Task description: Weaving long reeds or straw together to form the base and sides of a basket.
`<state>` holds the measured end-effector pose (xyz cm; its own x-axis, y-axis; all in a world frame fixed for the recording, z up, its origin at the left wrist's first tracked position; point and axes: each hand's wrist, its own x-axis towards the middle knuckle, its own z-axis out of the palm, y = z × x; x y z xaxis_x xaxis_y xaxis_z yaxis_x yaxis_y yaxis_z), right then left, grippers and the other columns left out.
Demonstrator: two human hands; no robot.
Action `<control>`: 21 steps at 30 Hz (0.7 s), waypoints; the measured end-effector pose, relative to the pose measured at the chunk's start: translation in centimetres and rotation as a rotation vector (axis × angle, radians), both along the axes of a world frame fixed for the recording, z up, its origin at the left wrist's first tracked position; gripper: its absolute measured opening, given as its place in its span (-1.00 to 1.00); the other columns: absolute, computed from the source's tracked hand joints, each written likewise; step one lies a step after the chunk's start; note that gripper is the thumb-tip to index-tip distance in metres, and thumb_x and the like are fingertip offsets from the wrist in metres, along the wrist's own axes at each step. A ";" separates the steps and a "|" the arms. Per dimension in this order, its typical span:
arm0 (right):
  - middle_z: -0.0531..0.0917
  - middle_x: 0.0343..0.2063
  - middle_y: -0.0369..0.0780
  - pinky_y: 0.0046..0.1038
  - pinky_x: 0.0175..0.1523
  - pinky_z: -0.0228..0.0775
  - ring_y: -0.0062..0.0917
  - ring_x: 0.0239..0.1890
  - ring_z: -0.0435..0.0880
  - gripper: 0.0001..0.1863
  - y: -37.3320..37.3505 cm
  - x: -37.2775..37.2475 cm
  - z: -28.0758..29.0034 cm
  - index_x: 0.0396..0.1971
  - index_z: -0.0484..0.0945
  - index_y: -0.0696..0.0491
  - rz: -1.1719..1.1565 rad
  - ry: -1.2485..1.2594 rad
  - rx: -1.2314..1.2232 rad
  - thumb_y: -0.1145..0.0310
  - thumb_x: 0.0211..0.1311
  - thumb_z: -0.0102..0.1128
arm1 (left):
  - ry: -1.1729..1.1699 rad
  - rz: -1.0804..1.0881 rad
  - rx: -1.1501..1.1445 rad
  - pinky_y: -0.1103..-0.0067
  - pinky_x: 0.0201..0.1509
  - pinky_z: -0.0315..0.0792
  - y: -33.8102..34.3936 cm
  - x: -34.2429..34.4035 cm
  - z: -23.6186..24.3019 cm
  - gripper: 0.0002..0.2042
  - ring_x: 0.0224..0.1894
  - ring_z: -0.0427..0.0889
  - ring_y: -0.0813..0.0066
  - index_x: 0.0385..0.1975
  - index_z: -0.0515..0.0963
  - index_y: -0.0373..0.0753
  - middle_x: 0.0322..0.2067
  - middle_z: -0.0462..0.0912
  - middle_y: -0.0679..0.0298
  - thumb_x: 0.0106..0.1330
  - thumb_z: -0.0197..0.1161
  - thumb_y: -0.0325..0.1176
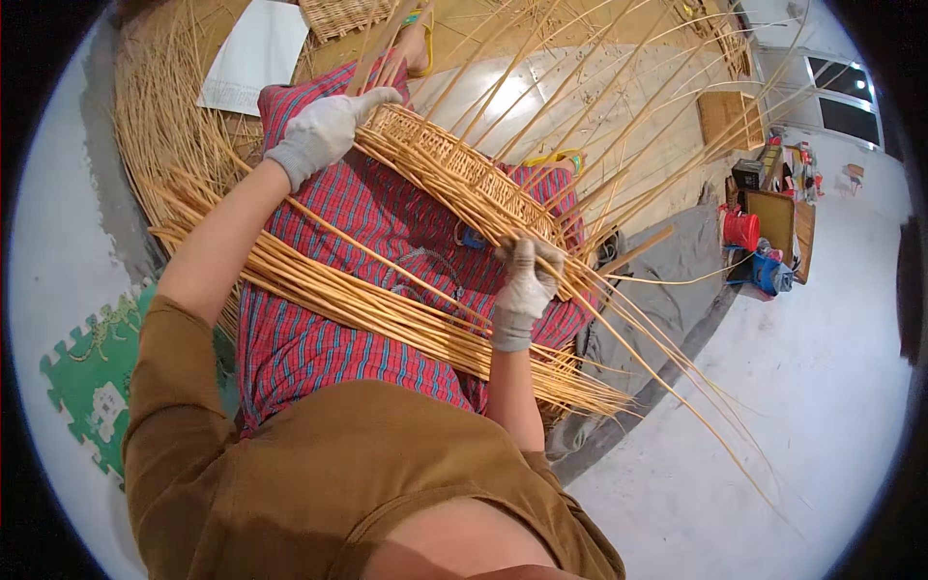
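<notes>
A partly woven wicker basket (454, 164) with long loose canes fanning up and out sits slanted above my lap on red plaid cloth (348, 329). My left hand (319, 130), in a pale knit glove, grips its upper left end. My right hand (528, 280), also gloved, is closed on canes at the basket's lower right edge. A thick bundle of long cane rods (367, 324) lies diagonally across my lap, below the basket.
Loose cane (145, 135) piles at the left, near a white sheet (246, 53) and a green foam mat (92, 377). A woven tray (343, 12) is at the top. A wooden box (725, 121), red bucket (739, 229) and assorted items stand at the right beside grey sheeting (667, 280).
</notes>
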<state>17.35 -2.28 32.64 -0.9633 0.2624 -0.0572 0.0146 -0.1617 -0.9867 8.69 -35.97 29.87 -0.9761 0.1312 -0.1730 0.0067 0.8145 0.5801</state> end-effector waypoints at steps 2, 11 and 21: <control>0.70 -0.20 -0.10 -0.44 -0.23 0.68 -0.42 -0.29 0.73 -0.84 0.1 0.0 -1.2 -0.23 0.50 0.07 -0.028 -0.065 -0.048 0.41 0.30 0.30 | 0.050 -0.011 0.056 0.25 -0.19 0.54 -0.7 -0.4 -2.0 -0.41 -0.26 0.68 0.03 0.35 0.25 0.32 -0.28 0.68 0.04 0.36 -0.10 -0.47; 0.68 -0.12 -0.05 -0.39 -0.25 0.66 -0.39 -0.27 0.73 -0.80 0.1 0.0 -2.6 -0.25 0.44 0.00 0.184 0.107 -0.041 0.37 0.29 0.32 | 0.369 0.190 0.410 0.37 -0.20 0.56 2.3 -1.2 -5.4 -0.63 -0.27 0.69 0.10 0.15 0.53 0.05 -0.24 0.70 0.06 0.40 0.00 -0.41; 0.67 -0.26 -0.17 -0.39 -0.29 0.64 -0.44 -0.33 0.70 -0.82 0.4 -1.2 -4.6 -0.14 0.51 0.09 -0.020 -0.296 -0.181 0.36 0.35 0.25 | -0.658 0.250 0.638 0.51 -0.58 0.58 6.5 -1.0 1.1 -0.64 -0.65 0.62 0.42 -0.15 0.52 -0.31 -0.52 0.63 0.14 0.45 0.10 -0.07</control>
<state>16.10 -1.90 28.00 -0.8926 0.2409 -0.3811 0.2913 -0.3368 -0.8954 7.67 -29.48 30.93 -0.7208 0.1918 -0.6661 -0.6116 0.2764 0.7414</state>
